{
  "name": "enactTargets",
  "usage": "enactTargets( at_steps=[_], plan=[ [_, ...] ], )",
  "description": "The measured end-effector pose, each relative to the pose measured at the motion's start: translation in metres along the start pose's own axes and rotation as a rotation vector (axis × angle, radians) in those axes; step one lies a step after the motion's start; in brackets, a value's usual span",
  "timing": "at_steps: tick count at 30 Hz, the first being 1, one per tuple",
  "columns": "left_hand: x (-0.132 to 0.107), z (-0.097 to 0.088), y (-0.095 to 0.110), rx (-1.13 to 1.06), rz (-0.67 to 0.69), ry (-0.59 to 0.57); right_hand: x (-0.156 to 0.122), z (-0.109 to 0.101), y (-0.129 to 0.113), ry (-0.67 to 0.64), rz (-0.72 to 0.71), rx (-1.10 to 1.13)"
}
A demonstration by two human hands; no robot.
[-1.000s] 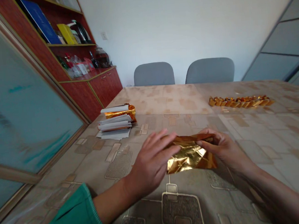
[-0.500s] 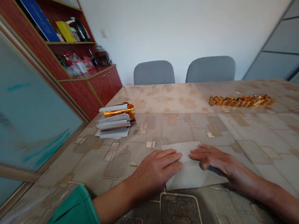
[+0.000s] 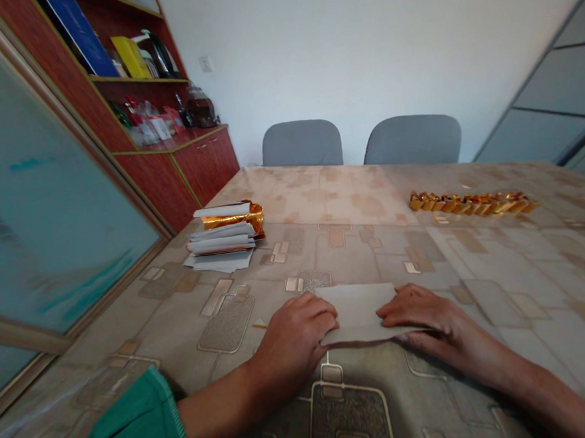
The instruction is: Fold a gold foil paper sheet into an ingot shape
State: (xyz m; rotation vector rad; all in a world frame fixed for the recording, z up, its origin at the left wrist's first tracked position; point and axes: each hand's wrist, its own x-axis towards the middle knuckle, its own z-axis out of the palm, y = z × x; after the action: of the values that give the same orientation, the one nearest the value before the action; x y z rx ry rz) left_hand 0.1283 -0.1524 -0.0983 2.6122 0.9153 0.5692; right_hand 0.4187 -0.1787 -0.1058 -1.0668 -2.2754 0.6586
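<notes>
A pale sheet of paper (image 3: 362, 311) lies before me on the patterned table, its near edge raised a little off the cloth. My left hand (image 3: 297, 329) grips its left side, fingers curled on top and the thumb hidden underneath. On the right side my right hand (image 3: 422, 313) holds it too, fingers above and thumb below the near edge. Back left is a stack of folded papers (image 3: 221, 244) with gold foil (image 3: 255, 216) showing among them. At the back right stands a row of folded gold foil pieces (image 3: 472, 203) set close together.
The table (image 3: 332, 206) has a patterned cover. Two grey chairs (image 3: 301, 142) stand beyond it against the white wall. To the left are a red-brown cabinet (image 3: 206, 165) and a sliding glass door (image 3: 46, 216). A tiny scrap (image 3: 260, 325) lies beside my left hand.
Both hands have moved from lying flat over the paper's middle out to its sides. They now grip it, and its near edge has lifted and moved away from me.
</notes>
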Motion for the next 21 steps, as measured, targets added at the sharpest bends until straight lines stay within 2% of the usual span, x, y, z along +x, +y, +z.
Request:
enactTargets(
  at_steps=[4, 7, 10, 13, 15, 18, 19, 21],
  plan=[
    [-0.004, -0.001, 0.0, 0.004, 0.008, -0.009, -0.002, -0.001, -0.006, -0.046, 0.003, 0.025],
    [-0.005, -0.003, 0.003, -0.002, -0.062, -0.029, 0.001, -0.003, -0.016, -0.057, 0.044, 0.115],
    [-0.002, -0.004, 0.007, 0.016, -0.157, -0.026, 0.007, -0.002, -0.021, -0.009, 0.138, 0.105],
    [-0.001, -0.004, 0.006, 0.031, -0.262, 0.008, 0.013, 0.004, -0.019, 0.089, 0.234, -0.039],
    [-0.001, -0.002, 0.006, 0.033, -0.278, 0.063, 0.016, 0.009, -0.016, 0.156, 0.25, -0.146],
    [-0.002, 0.003, 0.008, 0.127, -0.108, 0.166, 0.018, 0.013, -0.01, 0.193, 0.238, -0.234],
    [-0.003, 0.005, 0.011, 0.164, -0.019, 0.161, 0.018, 0.014, -0.009, 0.195, 0.231, -0.245],
    [-0.004, 0.009, 0.018, 0.165, 0.134, 0.046, 0.018, 0.014, -0.009, 0.189, 0.233, -0.258]
  ],
)
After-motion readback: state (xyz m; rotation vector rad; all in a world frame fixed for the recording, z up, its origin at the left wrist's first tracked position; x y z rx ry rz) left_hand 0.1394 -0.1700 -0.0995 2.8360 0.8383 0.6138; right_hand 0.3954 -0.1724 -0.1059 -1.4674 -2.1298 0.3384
